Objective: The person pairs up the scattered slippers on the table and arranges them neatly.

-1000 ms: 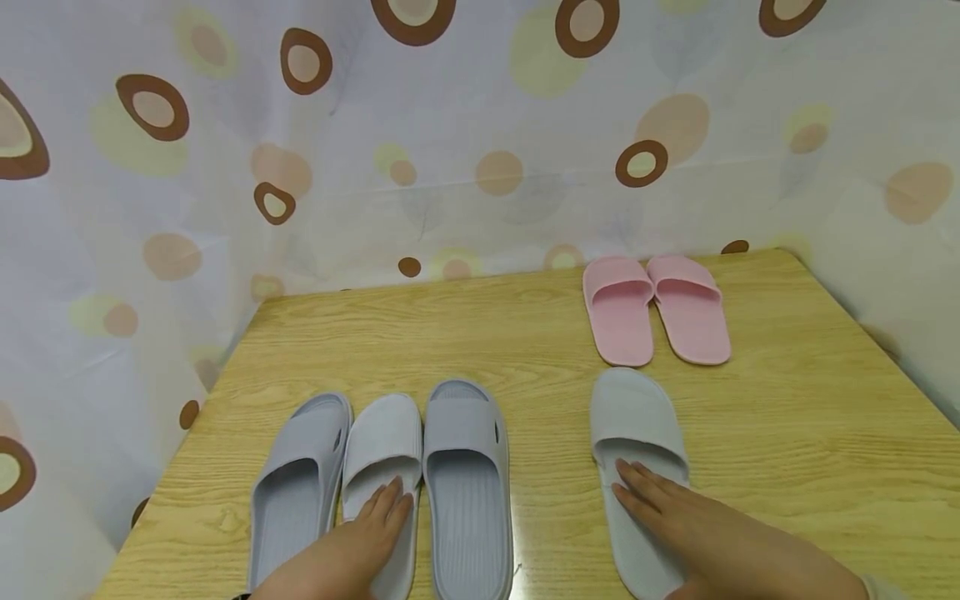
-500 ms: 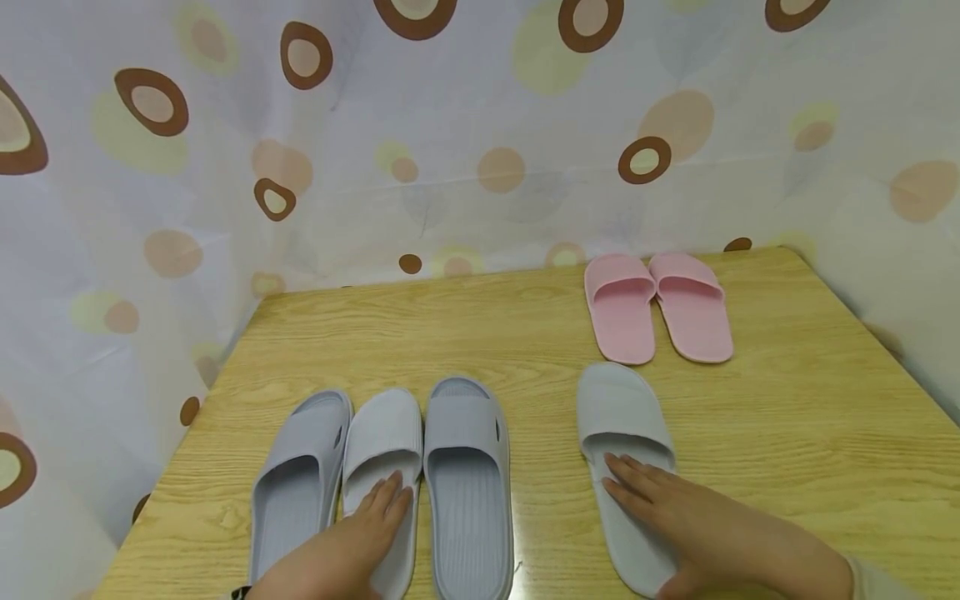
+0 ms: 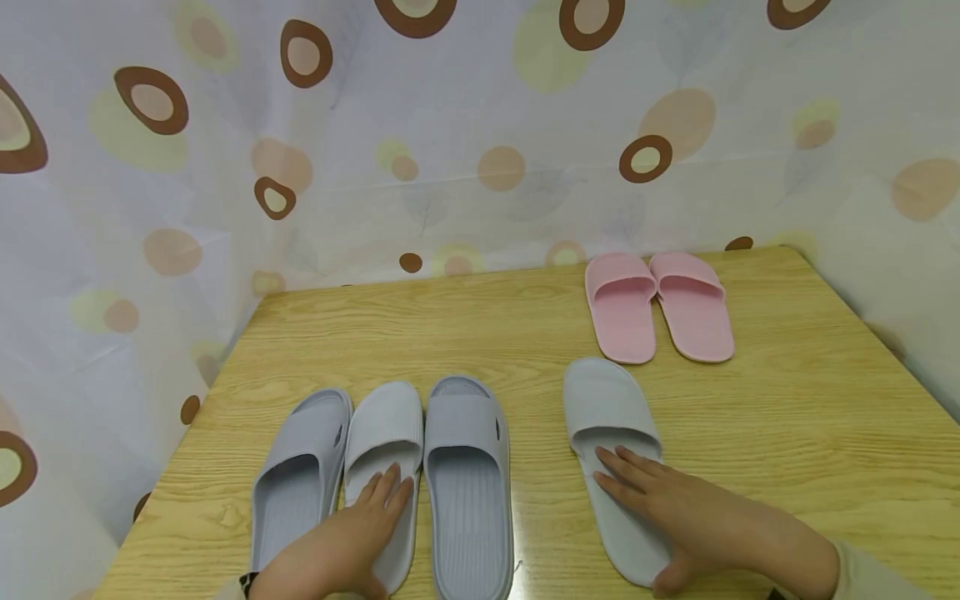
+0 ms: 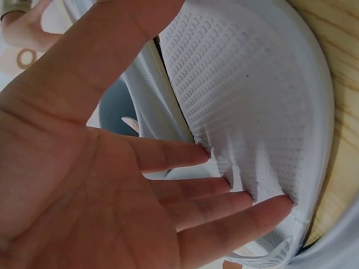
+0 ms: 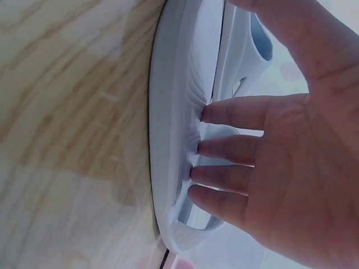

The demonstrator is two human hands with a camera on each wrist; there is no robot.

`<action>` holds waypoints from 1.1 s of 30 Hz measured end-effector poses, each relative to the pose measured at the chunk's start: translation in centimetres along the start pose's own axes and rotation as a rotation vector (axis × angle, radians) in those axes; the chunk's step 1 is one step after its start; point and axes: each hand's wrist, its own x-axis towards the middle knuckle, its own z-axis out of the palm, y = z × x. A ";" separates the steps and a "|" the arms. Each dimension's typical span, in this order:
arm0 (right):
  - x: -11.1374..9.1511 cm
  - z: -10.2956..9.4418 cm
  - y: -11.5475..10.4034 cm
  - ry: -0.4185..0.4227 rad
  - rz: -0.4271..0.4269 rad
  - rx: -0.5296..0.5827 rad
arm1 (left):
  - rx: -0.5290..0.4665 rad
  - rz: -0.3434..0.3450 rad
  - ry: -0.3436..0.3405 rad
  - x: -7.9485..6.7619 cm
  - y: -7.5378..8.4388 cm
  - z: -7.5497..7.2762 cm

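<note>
Side by side at the front left lie a grey slipper [image 3: 311, 429], a white slipper [image 3: 386, 412] and another grey slipper [image 3: 465, 425]. My left hand [image 3: 348, 533] rests its fingertips on the footbed of the white one, just behind its strap. In the left wrist view those fingers are nearly straight on the textured sole [image 4: 252, 84]. Farther right, apart from these three, is a second white slipper [image 3: 607, 400]. The right hand [image 3: 667, 508] touches its footbed with extended fingers, as the right wrist view confirms at the slipper's inner sole [image 5: 193, 112]. All toes point away from me.
Two pink slippers [image 3: 624, 329] stand together at the back right of the wood-grain table [image 3: 420, 333]. Behind and beside the table hangs a patterned white curtain [image 3: 450, 108]. A strip of bare table separates the right-hand white slipper from the nearer grey one.
The right hand has slid its white slipper to the left and slightly away from me. Under my left hand the other white slipper has shifted a little forward. Grey and pink slippers stay put.
</note>
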 end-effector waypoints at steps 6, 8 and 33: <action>0.4 -0.3 -0.1 -0.054 0.052 0.020 | -0.026 -0.046 0.001 0.3 0.1 -0.3; 0.5 -0.4 -0.1 -0.076 0.069 0.038 | -0.043 -0.059 -0.007 0.4 0.1 -0.5; 1.5 -1.2 1.1 -0.129 0.101 0.216 | -0.079 -0.054 -0.078 1.4 -0.5 -2.3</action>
